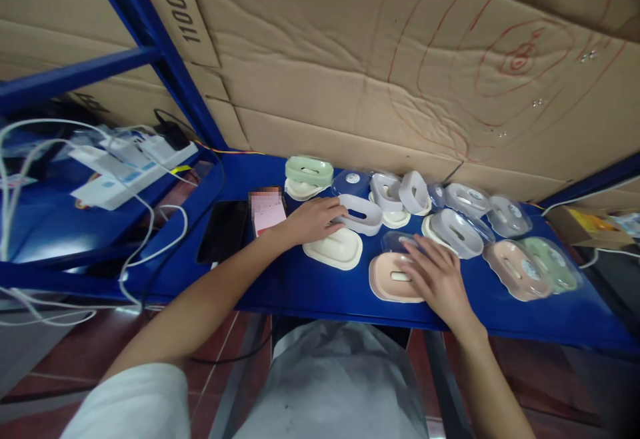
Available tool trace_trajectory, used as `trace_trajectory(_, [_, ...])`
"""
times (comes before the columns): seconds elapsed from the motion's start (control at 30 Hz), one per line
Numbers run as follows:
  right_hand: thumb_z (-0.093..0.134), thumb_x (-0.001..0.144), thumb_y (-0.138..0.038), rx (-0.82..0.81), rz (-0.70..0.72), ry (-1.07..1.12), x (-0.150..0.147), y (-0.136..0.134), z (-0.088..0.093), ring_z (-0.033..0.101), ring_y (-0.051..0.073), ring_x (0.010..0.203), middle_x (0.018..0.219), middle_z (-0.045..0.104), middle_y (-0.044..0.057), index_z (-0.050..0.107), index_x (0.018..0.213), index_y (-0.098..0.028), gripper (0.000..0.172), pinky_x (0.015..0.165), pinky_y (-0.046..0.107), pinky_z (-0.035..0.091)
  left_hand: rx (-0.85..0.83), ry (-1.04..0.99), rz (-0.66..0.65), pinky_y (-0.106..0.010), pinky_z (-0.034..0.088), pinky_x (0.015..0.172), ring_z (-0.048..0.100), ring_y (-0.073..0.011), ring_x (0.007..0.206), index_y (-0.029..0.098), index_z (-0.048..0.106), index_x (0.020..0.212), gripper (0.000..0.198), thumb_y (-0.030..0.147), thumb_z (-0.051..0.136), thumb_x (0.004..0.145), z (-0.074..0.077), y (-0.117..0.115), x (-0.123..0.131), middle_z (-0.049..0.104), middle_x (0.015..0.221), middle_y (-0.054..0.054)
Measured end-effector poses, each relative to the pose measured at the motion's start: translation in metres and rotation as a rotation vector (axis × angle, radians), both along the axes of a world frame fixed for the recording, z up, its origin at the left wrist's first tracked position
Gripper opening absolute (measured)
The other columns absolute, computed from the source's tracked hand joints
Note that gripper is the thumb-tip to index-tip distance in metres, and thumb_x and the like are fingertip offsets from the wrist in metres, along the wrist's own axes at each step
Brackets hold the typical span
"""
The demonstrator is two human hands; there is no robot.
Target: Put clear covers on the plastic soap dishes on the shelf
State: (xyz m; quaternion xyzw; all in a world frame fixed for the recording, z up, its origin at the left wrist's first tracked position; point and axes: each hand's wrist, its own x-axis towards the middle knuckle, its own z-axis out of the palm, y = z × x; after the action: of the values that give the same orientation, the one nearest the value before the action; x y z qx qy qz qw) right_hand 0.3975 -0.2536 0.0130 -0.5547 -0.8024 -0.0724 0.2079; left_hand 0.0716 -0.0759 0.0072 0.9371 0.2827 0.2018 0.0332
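My left hand [316, 219] has its fingers and thumb closed around the left end of a pale grey soap dish body [367, 224], an oval ring with a slot. Just below it a cream oval base [334, 250] lies on the blue table. My right hand [443, 276] is open, fingers spread, over the right side of a peach soap dish [387, 279] with a cream bar in its middle. Behind the peach dish a clear lid [395, 242] lies partly under the fingertips. Whether those fingers touch the lid I cannot tell.
Several grey soap dishes [467, 200] with clear lids stand along the back. A green dish [310, 171] is at back left, a lidded peach dish [515, 269] and green one [553, 266] at right. A phone [223, 231] and power strip [135, 172] lie left.
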Motion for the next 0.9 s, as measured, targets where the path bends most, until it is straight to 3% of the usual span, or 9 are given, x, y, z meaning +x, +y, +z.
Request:
trace_trajectory(0.1, [0.059,0.108,-0.032,0.121,-0.030,0.037,-0.015,0.003,-0.001,0.067,0.033,0.128,0.136,0.073,0.012,0.063,0.147,-0.031,0.039,0.108,0.052,0.046,-0.003,0.006,-0.005,-0.037,0.055,0.093,0.071,-0.0249,0.103,0.019,0.070,0.117,0.018,0.029,0.063,0.103,0.002,-0.001,0.000,0.072,0.112,-0.007])
trace_trajectory(0.2, [0.064,0.106,-0.045,-0.033,0.133,-0.018,-0.021,-0.010,-0.003,0.067,0.032,0.126,0.135,0.073,0.011,0.060,0.148,-0.029,0.045,0.108,0.051,0.046,-0.012,0.006,-0.003,-0.038,0.054,0.095,0.071,-0.0256,0.105,0.019,0.070,0.119,0.019,0.028,0.063,0.103,0.002,-0.001,0.000,0.071,0.114,-0.008])
trace_trajectory(0.3, [0.063,0.106,-0.051,-0.107,0.182,-0.099,-0.014,-0.022,-0.005,0.065,0.032,0.132,0.143,0.070,0.012,0.058,0.152,-0.027,0.052,0.112,0.052,0.043,-0.008,0.007,0.001,-0.038,0.054,0.095,0.071,-0.0260,0.106,0.020,0.069,0.118,0.018,0.027,0.062,0.104,0.000,-0.001,0.000,0.071,0.113,-0.008])
trace_trajectory(0.47, [0.069,0.103,-0.047,-0.012,0.168,-0.092,0.000,-0.019,-0.010,0.070,0.030,0.123,0.130,0.077,0.010,0.062,0.149,-0.029,0.050,0.105,0.048,0.047,0.008,-0.012,-0.004,-0.038,0.053,0.093,0.070,-0.0249,0.102,0.020,0.070,0.117,0.018,0.028,0.062,0.103,-0.004,0.000,0.000,0.070,0.114,-0.008])
trace_trajectory(0.7, [0.074,0.102,-0.034,0.164,0.177,0.004,-0.012,-0.010,-0.021,0.075,0.026,0.104,0.110,0.082,0.007,0.072,0.133,-0.025,0.032,0.093,0.042,0.051,0.006,-0.063,-0.031,-0.045,0.049,0.104,0.065,-0.0284,0.114,0.019,0.069,0.111,0.013,0.028,0.064,0.103,0.006,-0.003,0.000,0.067,0.118,-0.011])
trace_trajectory(0.8, [0.073,0.103,-0.034,0.160,0.172,0.004,-0.014,-0.014,-0.021,0.075,0.026,0.108,0.115,0.081,0.008,0.068,0.139,-0.026,0.037,0.098,0.044,0.050,0.031,-0.184,0.018,-0.046,0.048,0.106,0.064,-0.0284,0.117,0.020,0.067,0.113,0.013,0.030,0.062,0.106,0.012,-0.002,-0.003,0.067,0.120,-0.011])
trace_trajectory(0.9, [0.071,0.102,-0.047,0.025,0.198,-0.052,-0.015,-0.020,-0.017,0.071,0.030,0.124,0.133,0.077,0.012,0.058,0.152,-0.024,0.056,0.110,0.051,0.047,0.109,-0.281,0.167,-0.048,0.049,0.107,0.063,-0.0303,0.121,0.021,0.066,0.119,0.016,0.030,0.059,0.107,0.014,0.003,-0.007,0.067,0.124,-0.012])
